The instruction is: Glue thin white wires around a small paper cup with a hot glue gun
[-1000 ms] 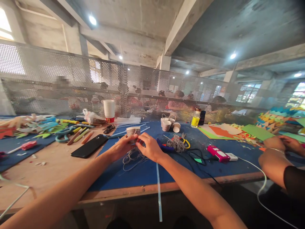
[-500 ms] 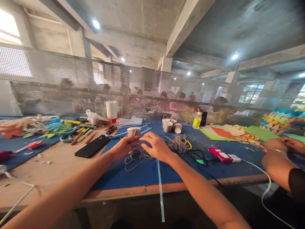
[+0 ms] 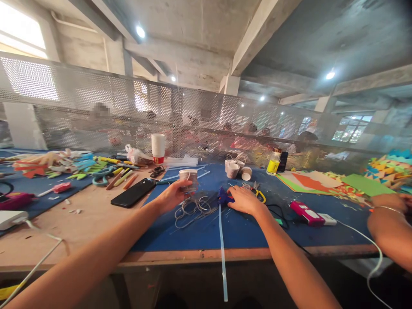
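Observation:
My left hand (image 3: 175, 195) holds a small paper cup (image 3: 188, 175) upright, its fingers wrapped round the side. Grey string surrounds part of the cup, and a loose tangle of string (image 3: 193, 210) lies on the blue mat below it. To the right, my right hand (image 3: 244, 199) has its thumb and fingers round a blue glue gun (image 3: 225, 196), mostly covered by the hand. From the gun's back end a long clear glue stick (image 3: 222, 253) juts past the table's front edge. Yellow-handled scissors (image 3: 261, 196) lie just beyond my right hand.
Several small cups (image 3: 232, 170) with string handles stand at the back. A black phone (image 3: 134, 193) and markers lie left, near a stack of paper cups (image 3: 158, 148). A pink device (image 3: 305, 213) with a white cable and coloured paper (image 3: 318, 184) are right, near another person's arm (image 3: 388, 219).
My right hand has left the cup and moved right onto the glue gun. My left hand still holds the cup. The view has turned slightly left.

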Demonstrator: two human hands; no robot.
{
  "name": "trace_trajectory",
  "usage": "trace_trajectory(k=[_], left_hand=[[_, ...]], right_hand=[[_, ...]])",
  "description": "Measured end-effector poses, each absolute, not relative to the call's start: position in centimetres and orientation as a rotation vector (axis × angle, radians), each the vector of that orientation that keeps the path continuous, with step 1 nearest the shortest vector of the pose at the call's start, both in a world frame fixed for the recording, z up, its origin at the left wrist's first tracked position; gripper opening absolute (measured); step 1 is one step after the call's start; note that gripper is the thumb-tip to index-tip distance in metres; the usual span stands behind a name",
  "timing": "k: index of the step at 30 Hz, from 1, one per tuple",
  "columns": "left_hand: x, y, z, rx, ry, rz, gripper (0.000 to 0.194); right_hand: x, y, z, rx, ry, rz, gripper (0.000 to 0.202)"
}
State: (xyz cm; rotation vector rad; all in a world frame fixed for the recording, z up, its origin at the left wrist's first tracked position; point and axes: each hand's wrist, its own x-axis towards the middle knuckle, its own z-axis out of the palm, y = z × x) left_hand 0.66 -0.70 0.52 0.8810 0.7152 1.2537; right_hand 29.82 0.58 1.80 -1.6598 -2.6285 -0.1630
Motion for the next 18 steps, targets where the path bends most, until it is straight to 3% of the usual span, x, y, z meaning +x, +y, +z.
trace_trajectory(k=[8,18], left_hand=[[0.4,-0.5,0.2,0.923,0.683,1.241,0.028],[0.3,-0.9,0.5,0.935,0.729,1.239,0.029]], right_hand=[[29.6,-0.7,2.1,-1.579,-2.611,-0.141,0.043],[31.4,1.0,1.1,-1.165,-2.319,0.412,0.038]])
